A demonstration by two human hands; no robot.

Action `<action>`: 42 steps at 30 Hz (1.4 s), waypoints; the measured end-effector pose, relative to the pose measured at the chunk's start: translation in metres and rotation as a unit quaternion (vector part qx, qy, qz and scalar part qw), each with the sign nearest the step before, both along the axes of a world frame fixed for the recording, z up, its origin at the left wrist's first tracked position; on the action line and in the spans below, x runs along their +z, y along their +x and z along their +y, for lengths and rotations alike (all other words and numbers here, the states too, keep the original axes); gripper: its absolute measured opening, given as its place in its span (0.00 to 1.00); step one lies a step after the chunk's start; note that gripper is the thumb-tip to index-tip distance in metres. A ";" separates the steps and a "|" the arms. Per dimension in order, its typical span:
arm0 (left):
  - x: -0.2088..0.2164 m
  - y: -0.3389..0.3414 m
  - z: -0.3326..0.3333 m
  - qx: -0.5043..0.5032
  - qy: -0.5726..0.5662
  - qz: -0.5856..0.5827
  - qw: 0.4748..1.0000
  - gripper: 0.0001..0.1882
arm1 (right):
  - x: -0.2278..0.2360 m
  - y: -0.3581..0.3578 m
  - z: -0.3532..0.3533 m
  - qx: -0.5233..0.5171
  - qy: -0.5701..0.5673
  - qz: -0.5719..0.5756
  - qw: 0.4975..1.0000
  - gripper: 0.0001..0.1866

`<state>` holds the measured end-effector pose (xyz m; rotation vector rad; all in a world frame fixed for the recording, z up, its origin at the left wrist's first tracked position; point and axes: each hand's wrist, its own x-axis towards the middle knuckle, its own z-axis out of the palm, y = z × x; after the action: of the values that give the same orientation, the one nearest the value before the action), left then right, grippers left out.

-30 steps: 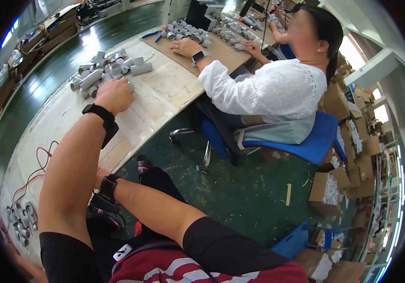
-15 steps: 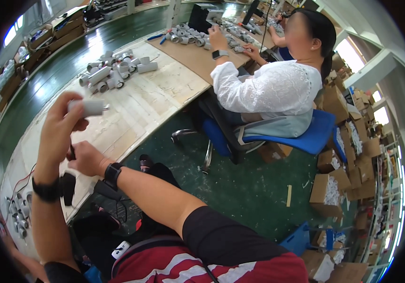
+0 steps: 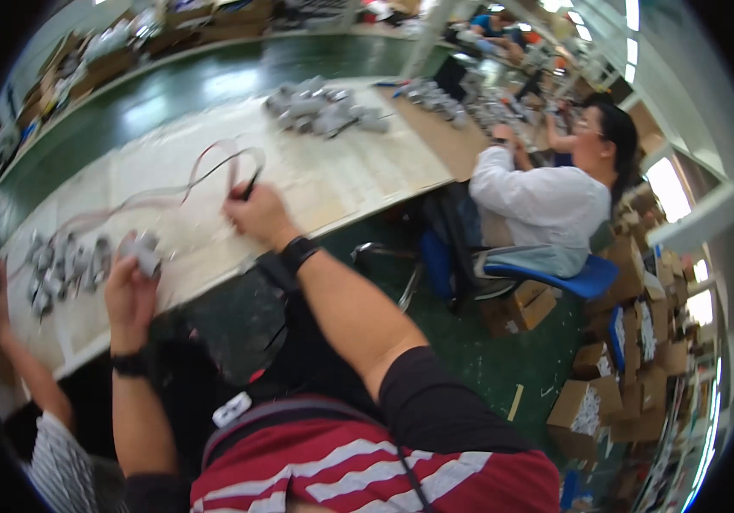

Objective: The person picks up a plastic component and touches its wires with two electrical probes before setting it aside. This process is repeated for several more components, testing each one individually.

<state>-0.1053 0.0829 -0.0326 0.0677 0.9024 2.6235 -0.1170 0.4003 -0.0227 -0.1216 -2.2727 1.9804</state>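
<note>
My left hand [image 3: 130, 299] is closed around a short grey-white cylindrical housing [image 3: 142, 253], held upright near the table's front edge. Just left of it lies a cluster of similar grey-white parts [image 3: 68, 265]. Over the middle of the table, my right hand [image 3: 263, 219] grips a thin black pen-like probe [image 3: 251, 183]; its tip is blurred. Red and black wires [image 3: 187, 188] loop from beside this hand across the tabletop toward the left cluster. The two hands are well apart.
Another heap of grey-white cylinders [image 3: 324, 107] lies on the far part of the pale table [image 3: 213, 137]. A co-worker in white [image 3: 547, 201] sits at the right on a blue chair [image 3: 555, 275]. At the left edge, another person's arm [image 3: 29, 368] reaches in. Cardboard boxes [image 3: 585, 406] stand right.
The view has turned leftward. My left hand has come down with the housing to beside the left cluster. My right hand has moved away from it, and the wires now show.
</note>
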 end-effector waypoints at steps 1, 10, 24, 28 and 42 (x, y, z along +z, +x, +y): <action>-0.007 -0.002 -0.006 0.033 -0.050 0.009 0.998 0.26 | -0.004 0.011 -0.016 0.012 -0.007 -0.010 1.000 0.06; 0.032 -0.014 0.023 0.071 -0.623 0.243 0.740 0.35 | 0.005 0.013 -0.016 -0.016 -0.065 0.020 0.998 0.07; 0.105 0.027 -0.070 0.261 -0.562 0.400 0.676 0.24 | 0.000 0.011 -0.014 -0.015 -0.008 0.064 0.998 0.08; 0.072 0.067 -0.114 0.326 -0.518 0.381 0.693 0.20 | 0.000 0.014 -0.014 -0.022 -0.004 0.070 0.997 0.08; 0.019 0.010 0.040 0.230 -0.678 0.411 0.565 0.19 | 0.001 0.009 -0.008 -0.005 0.012 0.076 0.997 0.08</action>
<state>-0.0954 0.1227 -0.0141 0.7327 3.2893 1.2570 -0.1079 0.3925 -0.0214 0.0212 -2.1949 1.8873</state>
